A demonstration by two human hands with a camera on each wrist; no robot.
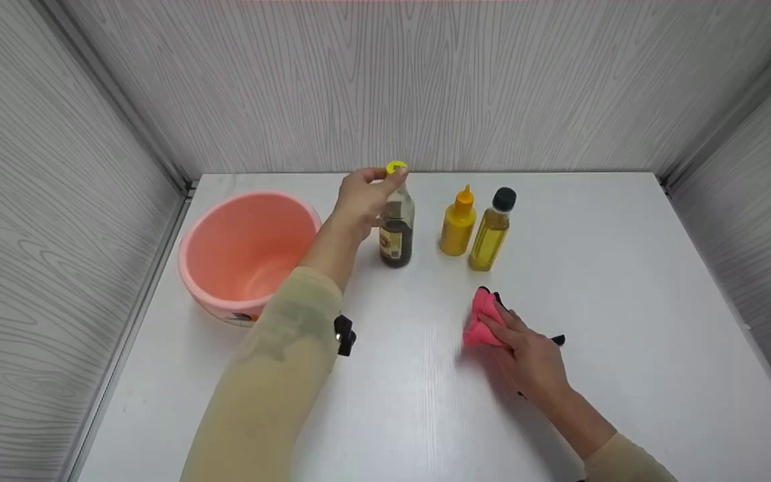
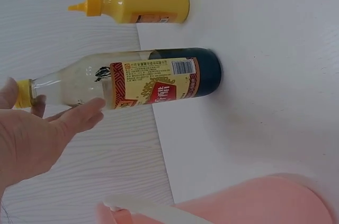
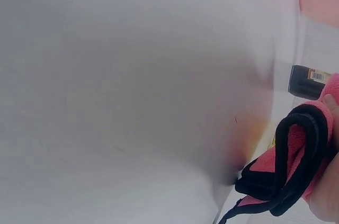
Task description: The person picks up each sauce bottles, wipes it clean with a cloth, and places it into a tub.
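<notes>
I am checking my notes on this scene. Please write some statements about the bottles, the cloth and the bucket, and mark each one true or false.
1. The left hand pinches the yellow cap of the dark sauce bottle. True.
2. The right hand is empty. False: it holds a pink cloth on the table.
3. The pink bucket stands to the left of the three bottles. True.
4. The oil bottle has a yellow cap. False: its cap is black.
5. The yellow squeeze bottle lies on its side. False: it stands upright.
</notes>
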